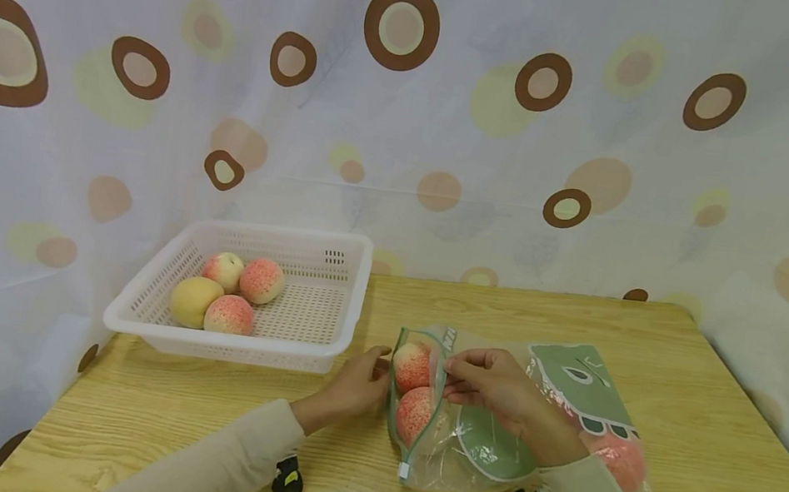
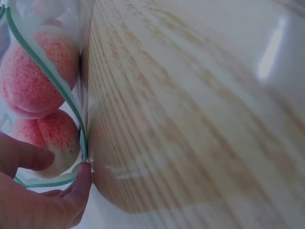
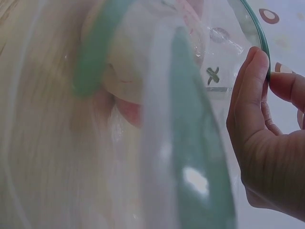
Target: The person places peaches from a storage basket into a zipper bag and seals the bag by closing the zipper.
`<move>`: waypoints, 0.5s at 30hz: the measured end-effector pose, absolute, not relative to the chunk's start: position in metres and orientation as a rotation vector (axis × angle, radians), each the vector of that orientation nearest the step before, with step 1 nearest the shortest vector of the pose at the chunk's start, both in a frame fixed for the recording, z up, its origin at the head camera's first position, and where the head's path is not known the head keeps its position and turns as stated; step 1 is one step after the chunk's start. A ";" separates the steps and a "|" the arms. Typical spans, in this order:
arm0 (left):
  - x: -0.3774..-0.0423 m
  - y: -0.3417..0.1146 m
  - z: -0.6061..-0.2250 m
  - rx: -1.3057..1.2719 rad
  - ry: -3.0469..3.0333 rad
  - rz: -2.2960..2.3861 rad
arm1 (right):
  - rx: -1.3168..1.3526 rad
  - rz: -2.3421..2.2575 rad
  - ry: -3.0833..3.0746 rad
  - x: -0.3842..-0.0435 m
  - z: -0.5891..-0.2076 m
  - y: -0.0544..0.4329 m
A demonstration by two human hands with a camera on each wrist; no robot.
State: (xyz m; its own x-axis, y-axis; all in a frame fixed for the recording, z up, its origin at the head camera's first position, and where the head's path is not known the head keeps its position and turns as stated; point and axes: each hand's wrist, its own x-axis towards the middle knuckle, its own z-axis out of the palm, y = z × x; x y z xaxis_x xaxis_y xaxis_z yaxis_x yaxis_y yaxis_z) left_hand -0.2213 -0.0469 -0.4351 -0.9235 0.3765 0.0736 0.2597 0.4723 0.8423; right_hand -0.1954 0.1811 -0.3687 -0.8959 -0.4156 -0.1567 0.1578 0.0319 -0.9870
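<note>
A clear zip bag [image 1: 498, 450] with a green and pink cartoon print lies on the table, its green-edged mouth gaping to the left. Two red-speckled peaches, an upper peach [image 1: 411, 365] and a lower peach [image 1: 414, 413], sit just inside the mouth. My right hand [image 1: 496, 386] pinches the mouth's right-hand rim between thumb and fingers. At the opposite rim is my left hand [image 1: 359, 380], one fingertip touching the green edge [image 2: 71, 105] while the thumb stretches over a peach [image 2: 52, 143]. A white slider [image 1: 404, 471] sits at the bag's near corner.
To the left stands a white perforated basket [image 1: 348, 307]. It holds a yellow fruit [image 1: 195, 302] and three peaches, one of them a front peach [image 1: 229, 314]. The wooden table [image 1: 317, 471] meets a patterned cloth [image 1: 447, 144] at the back.
</note>
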 end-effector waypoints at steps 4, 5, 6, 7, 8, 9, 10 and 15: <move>-0.222 -0.045 -0.434 0.545 2.609 1.393 | -0.255 -1.922 1.910 -0.195 -0.369 0.181; -0.222 -0.044 -0.434 0.540 2.623 1.367 | -0.256 -1.924 1.909 -0.195 -0.369 0.181; -0.222 -0.044 -0.434 0.547 2.642 1.341 | -0.257 -1.925 1.911 -0.195 -0.369 0.181; -0.223 -0.043 -0.434 0.552 2.664 1.311 | -0.256 -1.925 1.912 -0.195 -0.369 0.180; -0.223 -0.043 -0.434 0.564 2.688 1.281 | -0.255 -1.925 1.913 -0.195 -0.369 0.180; -0.223 -0.043 -0.435 0.572 2.710 1.256 | -0.255 -1.926 1.913 -0.195 -0.370 0.180; -0.223 -0.042 -0.435 0.583 2.731 1.234 | -0.255 -1.925 1.914 -0.195 -0.370 0.180; -0.224 -0.041 -0.437 0.617 2.800 1.161 | -0.254 -1.920 1.916 -0.195 -0.371 0.180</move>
State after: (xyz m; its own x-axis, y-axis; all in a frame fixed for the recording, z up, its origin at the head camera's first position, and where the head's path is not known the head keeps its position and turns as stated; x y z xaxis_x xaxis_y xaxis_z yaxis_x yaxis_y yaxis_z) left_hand -0.2239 -0.0411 -0.4368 -0.9193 0.3790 0.1061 0.3429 0.6389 0.6886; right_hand -0.1954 0.1801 -0.3711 -0.8977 -0.4110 -0.1589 0.1596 0.0327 -0.9866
